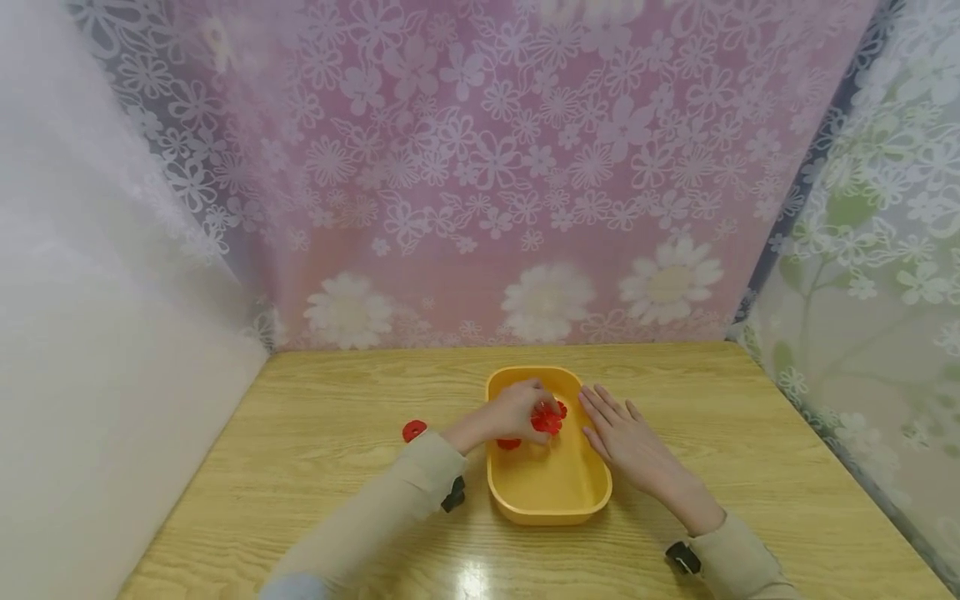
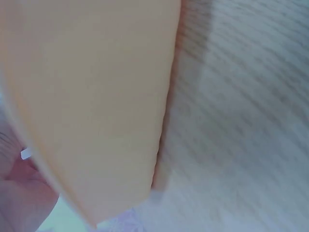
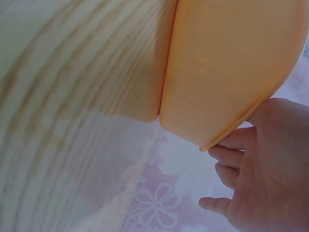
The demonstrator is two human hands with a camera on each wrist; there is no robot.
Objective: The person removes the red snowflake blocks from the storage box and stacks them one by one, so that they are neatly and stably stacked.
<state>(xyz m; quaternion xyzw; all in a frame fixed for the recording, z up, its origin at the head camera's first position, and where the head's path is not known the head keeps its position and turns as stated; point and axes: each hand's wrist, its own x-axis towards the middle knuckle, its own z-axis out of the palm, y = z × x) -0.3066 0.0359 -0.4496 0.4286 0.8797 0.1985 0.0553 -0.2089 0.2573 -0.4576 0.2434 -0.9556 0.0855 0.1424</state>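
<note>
A yellow plastic basin [image 1: 551,505] stands on the wooden table. My left hand [image 1: 517,408] reaches over its left wall, thumb and fingers curled round red flower-shaped plastic pieces [image 1: 547,419]. Below that hand, inside the basin, lies another red piece [image 1: 508,444]. My right hand [image 1: 630,442] rests at the basin's right rim with its fingers extended. In the right wrist view, the fingers [image 3: 231,157] touch the rim from outside. The left wrist view shows the basin's outer wall [image 2: 96,106] and part of my left hand [image 2: 24,193] beyond the rim; the red pieces are hidden there.
A round red piece with a hole [image 1: 414,430] lies on the table [image 1: 322,467], left of the basin beside my left sleeve. Flowered cloth [image 1: 480,192] hangs behind the table's back edge. A pale wall [image 1: 112,333] borders the left, patterned cloth [image 1: 885,292] the right.
</note>
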